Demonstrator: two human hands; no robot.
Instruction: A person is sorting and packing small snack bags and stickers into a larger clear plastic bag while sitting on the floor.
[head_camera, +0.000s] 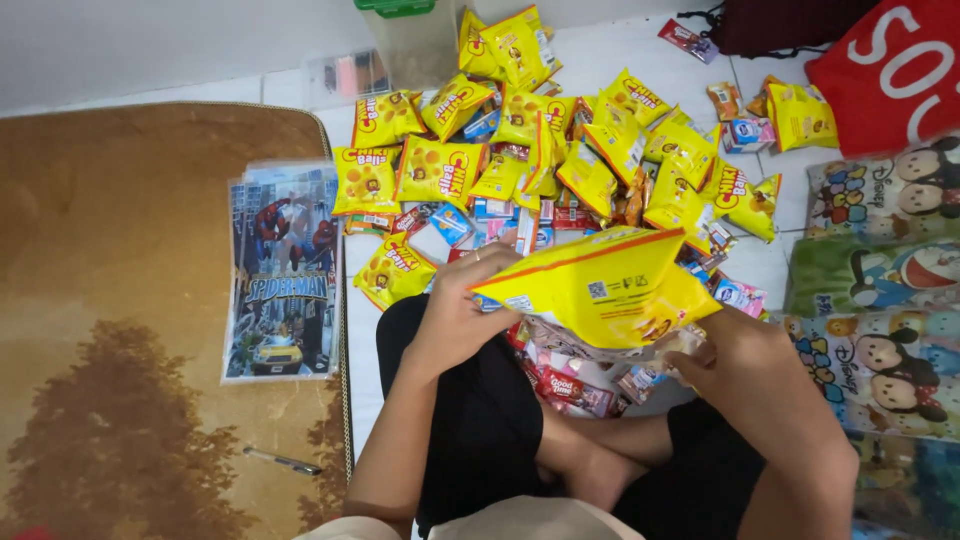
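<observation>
Two bare hands hold a yellow snack packet (600, 290) above the lap of a person seated on a white tiled floor (790, 190). The left hand (455, 315) grips the packet's left edge, its fingers (490, 262) curled over the top of the foil. The right hand (730, 345) is at the packet's lower right corner; its fingers are largely hidden behind the packet and a clear plastic bag (640, 352), so how far they are closed cannot be told. The packet lies tilted, printed back upward. Beneath it, between the knees, lie small red biscuit packs (575, 390). Beyond the hands, a heap of similar yellow snack packets (560, 150) spreads over the floor, mixed with small blue-and-white sachets (450, 225). A clear container with a green lid (410, 35) stands at the far edge of the heap. To the left, a stack of clear sleeves with a superhero print (285, 270) rests on the edge of a brown rug (120, 350), on which a pen (283, 461) also lies. To the right are cartoon-printed bags (880, 290) and a red bag (895, 70).
</observation>
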